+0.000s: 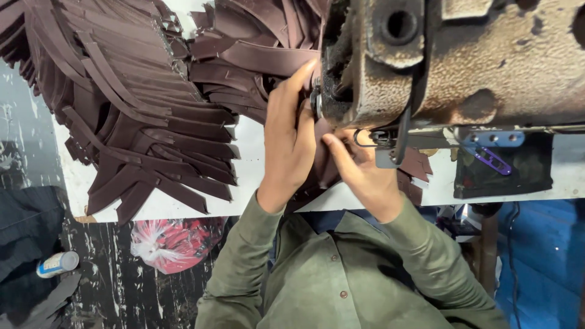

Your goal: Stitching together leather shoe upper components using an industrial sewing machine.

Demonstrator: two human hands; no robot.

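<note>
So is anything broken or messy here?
Yes: the sewing machine looks worn, its paint chipped and grimy. Dark brown strips lie heaped untidily on the white table, some poking over its edge.

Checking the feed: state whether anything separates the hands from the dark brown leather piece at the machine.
Nothing visible: left hand and right hand both touch the dark brown leather piece at the rusty machine.

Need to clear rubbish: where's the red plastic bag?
Head view, lower left: red plastic bag on the floor below the table edge, between white bottle and green sleeve.
</note>
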